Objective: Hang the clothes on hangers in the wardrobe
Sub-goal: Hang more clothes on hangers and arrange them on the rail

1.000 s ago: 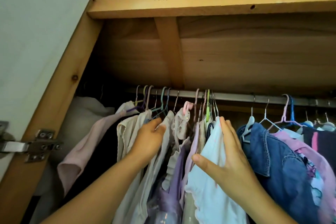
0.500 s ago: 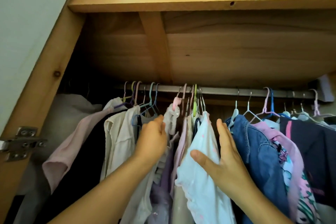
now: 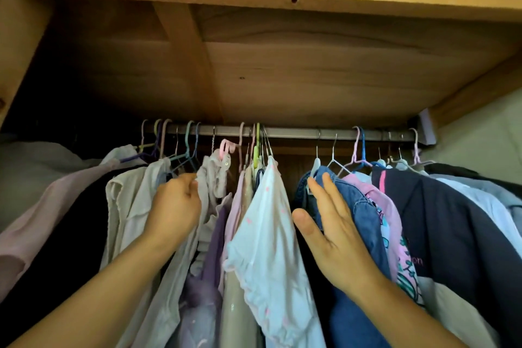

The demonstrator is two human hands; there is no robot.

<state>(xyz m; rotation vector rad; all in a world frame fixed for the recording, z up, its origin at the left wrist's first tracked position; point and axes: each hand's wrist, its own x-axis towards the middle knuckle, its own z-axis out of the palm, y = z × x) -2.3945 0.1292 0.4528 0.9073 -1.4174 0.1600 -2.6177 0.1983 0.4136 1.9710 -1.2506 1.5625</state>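
Evidently parting garments: left hand [image 3: 175, 206] curled among the cream shirts [image 3: 132, 203], right hand [image 3: 336, 232] flat against the denim jacket [image 3: 356, 206]; widening that gap gently seemed wise.

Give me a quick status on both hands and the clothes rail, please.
Left hand curled into the cream garments. Right hand flat against the denim jacket. Dark gap open beside the white dotted top. Rail crowded, nothing blocking.

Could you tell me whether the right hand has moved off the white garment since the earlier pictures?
Yes. The right hand has shifted rightward along the rail, off the white garment and onto the denim jacket.
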